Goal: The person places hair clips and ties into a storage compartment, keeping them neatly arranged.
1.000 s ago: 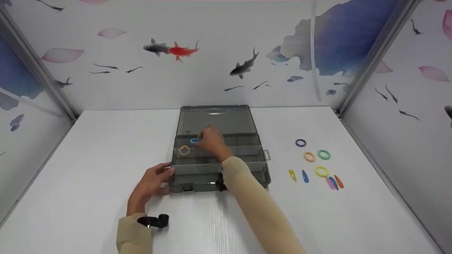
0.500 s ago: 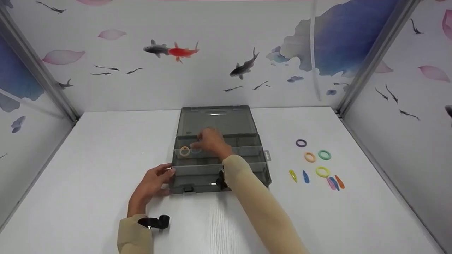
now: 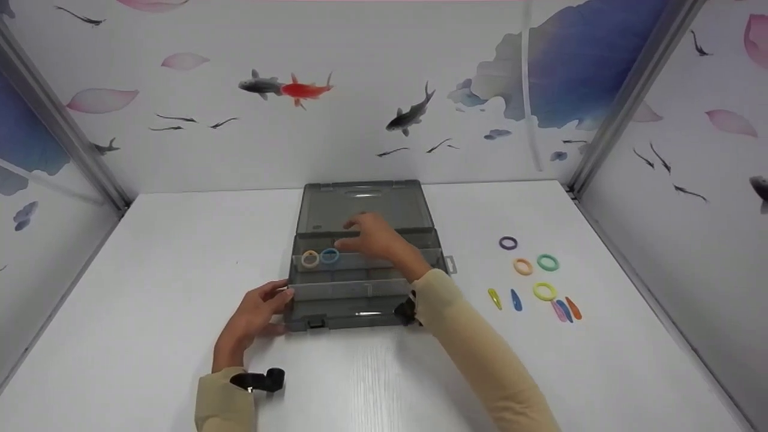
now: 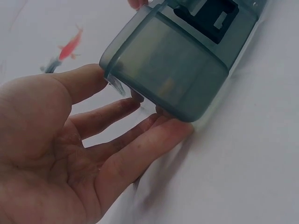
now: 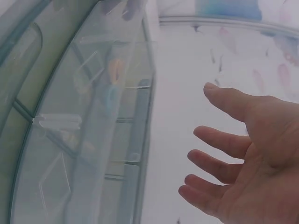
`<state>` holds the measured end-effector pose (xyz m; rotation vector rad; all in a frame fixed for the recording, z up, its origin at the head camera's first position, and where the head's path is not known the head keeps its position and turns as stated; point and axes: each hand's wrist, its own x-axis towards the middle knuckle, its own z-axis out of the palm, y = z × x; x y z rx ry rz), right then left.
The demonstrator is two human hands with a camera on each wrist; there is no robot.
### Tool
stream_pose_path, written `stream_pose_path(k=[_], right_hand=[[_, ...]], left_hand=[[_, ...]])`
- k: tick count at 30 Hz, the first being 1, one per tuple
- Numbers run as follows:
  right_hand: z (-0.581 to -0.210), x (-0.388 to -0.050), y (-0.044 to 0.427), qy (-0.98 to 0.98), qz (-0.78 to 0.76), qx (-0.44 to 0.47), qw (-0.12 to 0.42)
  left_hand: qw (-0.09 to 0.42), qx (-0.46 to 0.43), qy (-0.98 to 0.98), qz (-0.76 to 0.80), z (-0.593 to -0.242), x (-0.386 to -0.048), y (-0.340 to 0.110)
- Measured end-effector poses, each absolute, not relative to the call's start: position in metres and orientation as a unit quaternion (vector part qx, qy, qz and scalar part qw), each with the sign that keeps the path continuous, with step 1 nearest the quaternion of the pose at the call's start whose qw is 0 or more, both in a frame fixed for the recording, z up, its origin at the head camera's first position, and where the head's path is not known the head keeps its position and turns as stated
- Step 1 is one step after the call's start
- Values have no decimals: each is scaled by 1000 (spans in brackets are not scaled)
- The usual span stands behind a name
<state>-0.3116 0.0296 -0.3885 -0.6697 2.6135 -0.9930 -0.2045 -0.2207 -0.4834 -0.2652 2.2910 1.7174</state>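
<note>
Right hand (image 3: pixel 382 241) above rear half of grey translucent box (image 3: pixel 339 306), grip wide: thumb and fingers well spread in right wrist view, nothing held, tips apart from box in that view. Nearest thing to its thumb in head view is blue ring (image 3: pixel 321 256), just beside the tip, not gripped. Beige ring (image 3: pixel 302 259) sits next to blue ring, on its left, nearer left end of box. Both rings inside box, by the see-through divider between back and middle rows; cannot tell which side of it. Left hand (image 3: pixel 255 312) at box's left end near front corner; thumb touches upper edge of end wall, other fingers reach lower part of same wall, fairly straight, gap between thumb and fingers, palm off the box. Left grip spread about the end wall, touching only, not wrapped round. Box flat on white surface (image 3: pixel 150 312), lid (image 3: pixel 365 207) folded back to far side, black latch (image 3: pixel 316 323) on front. Off to right of box, on surface: dark purple ring (image 3: pixel 500 243) farthest back, orange ring (image 3: pixel 515 266) and green ring (image 3: pixel 538 262) near each other, yellow ring (image 3: pixel 534 291) in front of those. Yellow clip (image 3: pixel 494 299) and blue clip (image 3: pixel 516 300) well apart from other clips; pink clip (image 3: pixel 558 310), darker blue clip (image 3: pixel 564 311) and orange clip (image 3: pixel 573 308) bunched close, pink one near front edge of yellow ring. Wrist views a bit blurry.
</note>
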Motion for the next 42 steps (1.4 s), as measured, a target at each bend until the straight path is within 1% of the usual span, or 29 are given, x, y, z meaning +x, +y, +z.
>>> stream_pose_path(k=[5, 10, 13, 22, 26, 29, 37, 42], right_hand=[[-380, -295, 46, 899, -355, -227, 118], [-383, -282, 70, 889, -394, -219, 82], [-389, -280, 85, 881, -417, -217, 60], [-404, -277, 132, 865, -458, -204, 21], [-406, -279, 155, 862, -462, -210, -13], [-407, -279, 172, 860, -470, -197, -32], [-416, -283, 213, 857, -498, -129, -33], [-416, -285, 236, 862, -493, -111, -41]], left_hand=[[133, -94, 790, 591, -485, -205, -222], [133, -91, 789, 593, -488, -205, -224], [135, -91, 788, 594, -488, -205, -225], [136, -92, 791, 589, -488, -203, -225], [136, -88, 794, 586, -488, -203, -224], [135, -88, 795, 585, -487, -203, -223], [138, -88, 793, 587, -485, -202, -220], [135, -91, 793, 586, -484, -204, -220]])
